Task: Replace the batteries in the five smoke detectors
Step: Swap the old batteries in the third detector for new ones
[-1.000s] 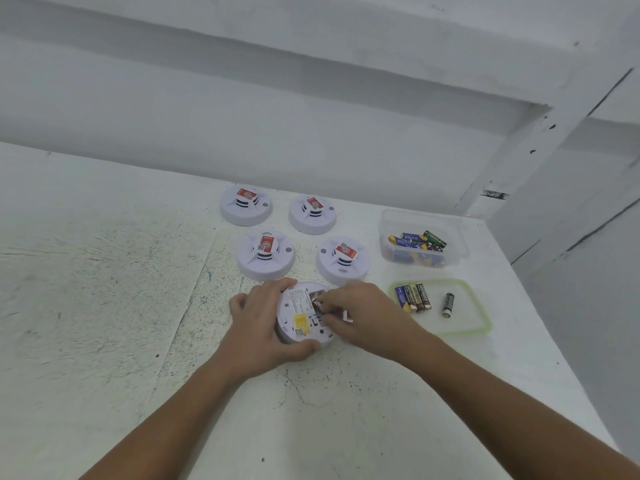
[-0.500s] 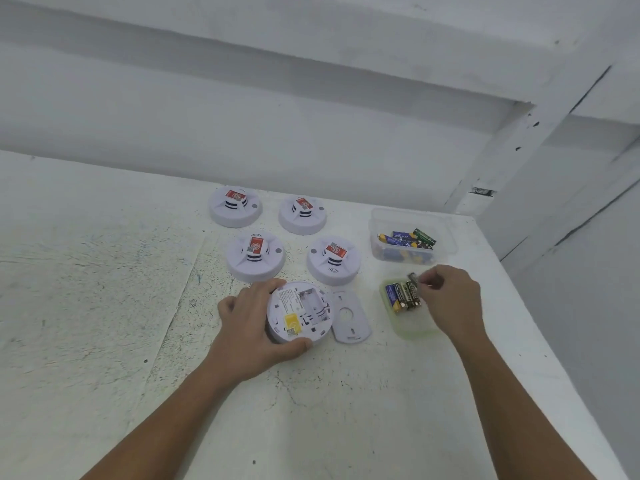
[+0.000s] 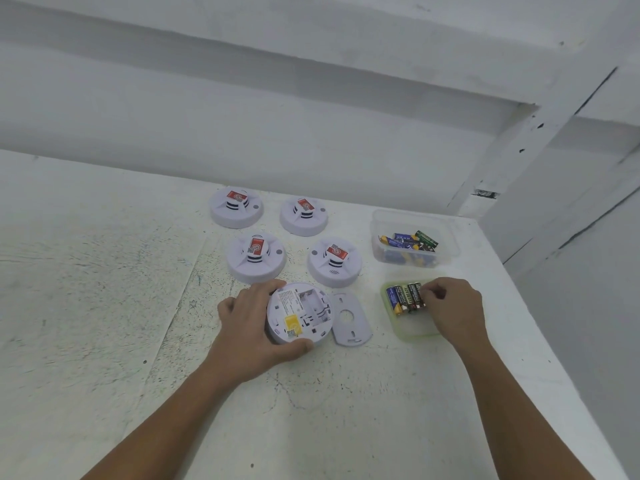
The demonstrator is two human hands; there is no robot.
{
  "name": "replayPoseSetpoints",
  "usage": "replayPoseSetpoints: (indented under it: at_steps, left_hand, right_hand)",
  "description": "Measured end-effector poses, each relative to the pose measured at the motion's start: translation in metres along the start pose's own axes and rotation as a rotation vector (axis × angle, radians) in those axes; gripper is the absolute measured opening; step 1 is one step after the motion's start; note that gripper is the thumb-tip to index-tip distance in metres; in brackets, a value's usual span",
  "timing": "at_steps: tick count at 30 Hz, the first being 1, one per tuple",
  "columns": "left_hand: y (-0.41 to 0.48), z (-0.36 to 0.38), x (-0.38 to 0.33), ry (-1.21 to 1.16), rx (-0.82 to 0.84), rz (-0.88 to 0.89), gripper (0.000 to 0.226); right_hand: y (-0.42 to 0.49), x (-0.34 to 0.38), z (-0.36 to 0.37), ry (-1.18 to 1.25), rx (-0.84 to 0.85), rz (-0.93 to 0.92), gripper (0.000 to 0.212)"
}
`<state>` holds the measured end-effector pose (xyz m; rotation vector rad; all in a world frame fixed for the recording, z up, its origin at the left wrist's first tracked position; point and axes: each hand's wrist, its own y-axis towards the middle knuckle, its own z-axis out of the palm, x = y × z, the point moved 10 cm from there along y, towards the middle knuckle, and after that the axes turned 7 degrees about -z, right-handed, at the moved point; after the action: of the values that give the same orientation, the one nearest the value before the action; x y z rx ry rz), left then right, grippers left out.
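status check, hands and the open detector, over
Left hand steadies the flipped detector, battery bay empty. Right hand at batteries in the green lid. Nothing obstructing.

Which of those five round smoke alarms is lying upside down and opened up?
The nearest smoke detector, gripped by the left hand: it shows its open battery bay, while the other four sit face up.

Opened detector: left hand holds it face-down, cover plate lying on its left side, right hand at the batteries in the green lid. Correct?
Not quite. In the head view the cover plate lies on the right side of the opened detector, between it and the green lid. The rest holds: the left hand steadies the detector, and the right hand is at the batteries in the lid.
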<state>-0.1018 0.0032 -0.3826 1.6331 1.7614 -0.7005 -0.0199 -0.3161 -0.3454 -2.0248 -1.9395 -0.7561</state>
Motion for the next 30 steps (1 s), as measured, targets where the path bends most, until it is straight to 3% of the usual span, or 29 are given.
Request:
replayPoseSetpoints:
  at_steps: [6,11,21,26,30]
  left_hand:
    - [0.001,0.001,0.003,0.001,0.001,-0.023,0.087]
    - [0.000,0.000,0.001,-0.019,-0.009,-0.033,0.083]
    - [0.001,0.002,0.002,-0.013,-0.006,-0.038,0.083]
    - [0.000,0.002,0.001,-0.003,-0.005,-0.033,0.085]
    - [0.002,0.000,0.000,-0.006,-0.007,-0.031,0.085]
  right_hand:
    - [0.016,0.004,-0.019,-0.001,-0.056,0.002,0.017]
    - [0.055,0.039,-0.047,-0.009,-0.170,-0.125,0.013]
    - [0.116,0.076,0.051,-0.235,0.436,-0.238,0.029]
    - [0.116,0.085,0.067,-0.406,0.474,-0.313,0.029]
    - [0.121,0.088,0.064,-0.384,0.437,-0.297,0.021]
